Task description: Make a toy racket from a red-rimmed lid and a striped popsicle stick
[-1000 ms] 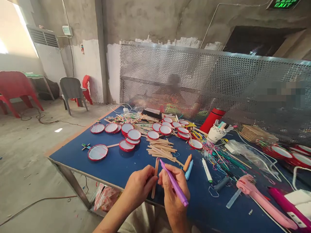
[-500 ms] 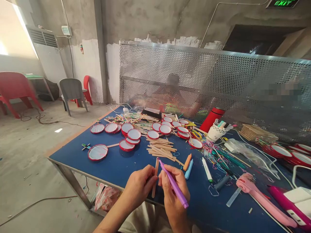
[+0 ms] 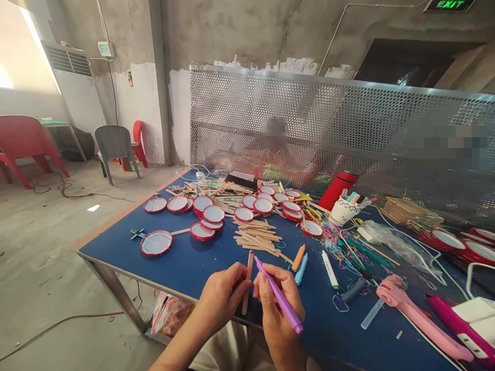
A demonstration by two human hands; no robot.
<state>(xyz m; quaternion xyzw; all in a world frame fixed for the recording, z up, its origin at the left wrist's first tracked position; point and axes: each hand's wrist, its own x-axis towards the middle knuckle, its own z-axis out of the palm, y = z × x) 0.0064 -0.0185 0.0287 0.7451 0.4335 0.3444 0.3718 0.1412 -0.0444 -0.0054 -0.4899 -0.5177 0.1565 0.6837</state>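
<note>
Near the table's front edge, my left hand [image 3: 226, 291] is closed on a flat wooden craft stick [image 3: 250, 268], which stands nearly upright from my view. A small purple mark shows at the stick's top end. In a writing grip, my right hand [image 3: 280, 301] holds a purple marker [image 3: 280, 296], its tip pointing up and left, close beside the top of the stick. Just beyond my hands lies a heap of bare craft sticks [image 3: 257, 237]. To the right rest an orange marker [image 3: 298, 257] and a light blue marker [image 3: 301, 269].
Red-rimmed round lids [image 3: 156, 242] spread over the blue table [image 3: 116, 239]. At right lie a white marker [image 3: 329, 270], a pink glue gun [image 3: 423, 317] and tangled threads. Behind stand a red bottle [image 3: 338, 189] and a cup of pens [image 3: 343, 211]. A perforated metal screen [image 3: 232, 113] borders the far side.
My right hand has shifted slightly right, drawing the purple marker's tip a little away from the stick's top. My left hand and the stick stay nearly still.
</note>
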